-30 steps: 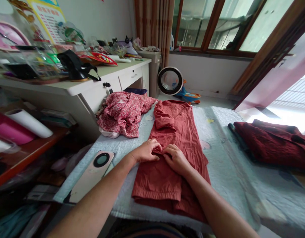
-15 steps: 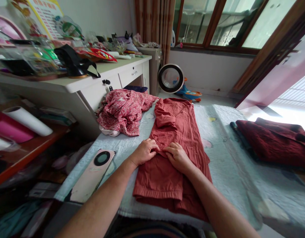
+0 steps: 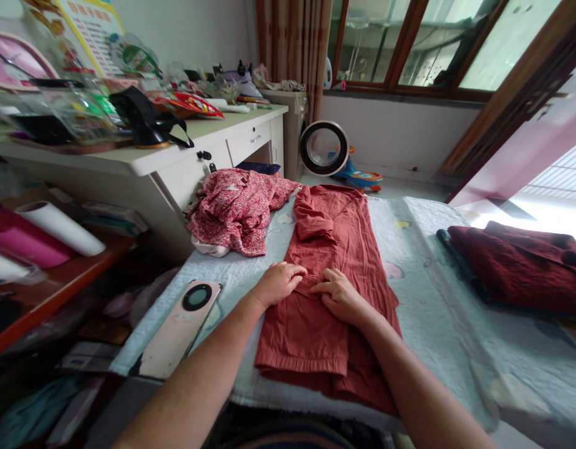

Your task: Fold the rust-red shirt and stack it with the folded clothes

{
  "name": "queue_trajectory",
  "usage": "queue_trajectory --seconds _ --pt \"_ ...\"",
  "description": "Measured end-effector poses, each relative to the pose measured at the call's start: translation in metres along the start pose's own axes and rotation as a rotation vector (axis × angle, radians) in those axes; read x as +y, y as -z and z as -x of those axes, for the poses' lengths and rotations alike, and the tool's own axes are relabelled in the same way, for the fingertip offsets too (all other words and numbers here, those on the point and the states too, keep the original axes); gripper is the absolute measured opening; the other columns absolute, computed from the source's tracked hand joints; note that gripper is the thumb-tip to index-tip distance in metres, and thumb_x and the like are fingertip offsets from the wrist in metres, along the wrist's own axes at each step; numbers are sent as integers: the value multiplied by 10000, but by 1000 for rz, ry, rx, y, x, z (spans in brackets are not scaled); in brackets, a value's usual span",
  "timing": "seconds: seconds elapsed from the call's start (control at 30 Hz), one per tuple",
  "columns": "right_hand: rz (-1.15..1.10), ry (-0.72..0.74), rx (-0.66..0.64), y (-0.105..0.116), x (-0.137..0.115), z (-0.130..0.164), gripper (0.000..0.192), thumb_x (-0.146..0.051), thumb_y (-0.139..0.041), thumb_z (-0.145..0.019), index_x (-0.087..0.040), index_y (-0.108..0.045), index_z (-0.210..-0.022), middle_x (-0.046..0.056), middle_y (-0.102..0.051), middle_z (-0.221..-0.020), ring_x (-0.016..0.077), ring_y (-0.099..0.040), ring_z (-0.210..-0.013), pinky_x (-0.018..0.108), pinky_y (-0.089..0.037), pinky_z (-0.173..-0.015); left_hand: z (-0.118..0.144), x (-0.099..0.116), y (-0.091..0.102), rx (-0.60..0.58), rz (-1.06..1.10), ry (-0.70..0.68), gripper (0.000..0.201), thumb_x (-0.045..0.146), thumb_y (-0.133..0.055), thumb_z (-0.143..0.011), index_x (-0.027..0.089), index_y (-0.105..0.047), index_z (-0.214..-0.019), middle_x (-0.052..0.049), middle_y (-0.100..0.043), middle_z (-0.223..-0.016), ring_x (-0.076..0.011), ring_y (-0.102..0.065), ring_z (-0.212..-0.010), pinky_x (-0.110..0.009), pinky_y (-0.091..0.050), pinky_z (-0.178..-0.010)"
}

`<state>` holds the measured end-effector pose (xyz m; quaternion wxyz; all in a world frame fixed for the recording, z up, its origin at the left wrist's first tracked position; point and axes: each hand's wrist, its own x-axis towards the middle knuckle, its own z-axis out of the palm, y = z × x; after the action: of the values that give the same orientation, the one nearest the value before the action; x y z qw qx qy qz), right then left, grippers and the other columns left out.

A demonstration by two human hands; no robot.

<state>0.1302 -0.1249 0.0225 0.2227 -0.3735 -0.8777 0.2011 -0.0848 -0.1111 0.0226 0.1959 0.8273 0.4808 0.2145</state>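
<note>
A rust-red garment (image 3: 367, 293) lies lengthwise on the quilted cover, folded in layers. One part ending in a gathered elastic cuff (image 3: 302, 365) rests on top at the near end, and a bunched fold lies at its upper left. My left hand (image 3: 279, 284) touches the garment's left edge near the middle, fingers stretched to the right. Opposite it, my right hand (image 3: 339, 296) rests on the same cloth with its fingers partly spread, index finger pointing left. A short gap of cloth shows between the fingertips.
A pale blue quilted cover (image 3: 428, 274) lies under everything. At left are a pink phone (image 3: 178, 333) and a crumpled floral garment (image 3: 241, 209). Folded dark red cloth (image 3: 517, 265) lies at right. A cluttered white desk (image 3: 213, 137) stands beyond, near a round fan-like object (image 3: 324, 148).
Both hands have loosened from a pinch on the cloth, and their fingers have straightened. The garment stays in nearly the same place; the view has shifted slightly.
</note>
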Motion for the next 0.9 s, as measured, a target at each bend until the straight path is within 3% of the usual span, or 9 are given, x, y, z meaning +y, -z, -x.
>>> queue_trajectory --seconds 0.27,0.43,0.5,0.63,0.9 --pt "-12 61 57 1 -5 1 339 16 -479 -706 -197 -735 -767 45 -663 -875 186 -545 -874 359 -434 -871 1 -3 -2 51 -114 -41 220 226 -638 -843 227 -697 -1055 -45 -647 -968 -205 -568 -947 -324 -452 -894" --pt "-45 117 78 -3 -10 1 310 28 -440 -675 -196 -650 -723 38 -650 -1238 208 -541 -1124 402 -403 -990 3 -6 0 67 -67 -35 296 189 -647 -821 206 -657 -1116 -47 -646 -1020 -210 -550 -975 -327 -450 -900" --pt "-56 117 40 -2 -11 0 314 38 -418 -665 -195 -618 -731 38 -625 -1291 208 -519 -1184 404 -396 -1003 3 -7 1 71 -50 -37 283 177 -644 -816 207 -656 -1098 -45 -648 -1028 -207 -552 -978 -328 -447 -904" --pt "-34 99 -25 2 -14 -3 294 30 -433 -652 -197 -592 -751 43 -675 -1171 207 -546 -1103 379 -409 -958 2 -7 4 60 -14 -19 236 185 -646 -812 220 -663 -1044 -34 -650 -1011 -198 -559 -963 -332 -448 -906" --pt "37 110 -30 10 -13 -4 262 7 -451 -655 -204 -603 -682 26 -679 -801 182 -572 -822 333 -411 -844 -1 -9 6 61 8 -14 202 61 -564 -768 199 -653 -885 -21 -660 -928 -189 -566 -909 -330 -456 -876"
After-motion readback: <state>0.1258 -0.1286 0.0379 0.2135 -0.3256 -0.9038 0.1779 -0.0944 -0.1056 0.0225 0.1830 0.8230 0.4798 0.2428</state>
